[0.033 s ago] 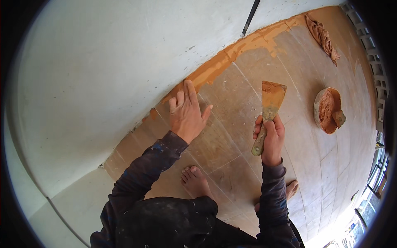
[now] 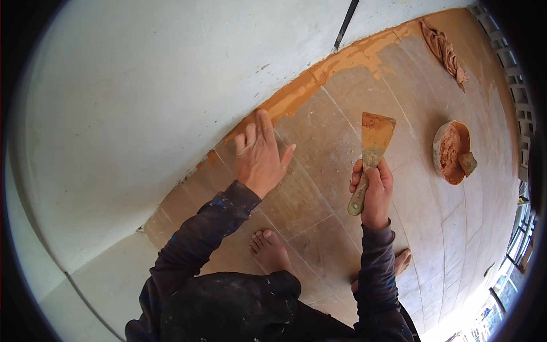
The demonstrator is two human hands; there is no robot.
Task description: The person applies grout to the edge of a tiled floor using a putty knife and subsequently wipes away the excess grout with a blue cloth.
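Your right hand [image 2: 377, 196]: fingers round the scraper [image 2: 374, 151], blade up, above the floor [image 2: 327, 154] | Your left hand [image 2: 259, 165]: fingers apart, pointer by the orange paste [image 2: 299, 95] along the wall [image 2: 142, 97]

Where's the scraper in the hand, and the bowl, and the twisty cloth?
Scraper [image 2: 376, 138]: head view, on its blade.
Bowl [image 2: 437, 155]: head view, on its pale outer side.
Cloth [image 2: 444, 53]: head view, on its twisted middle.
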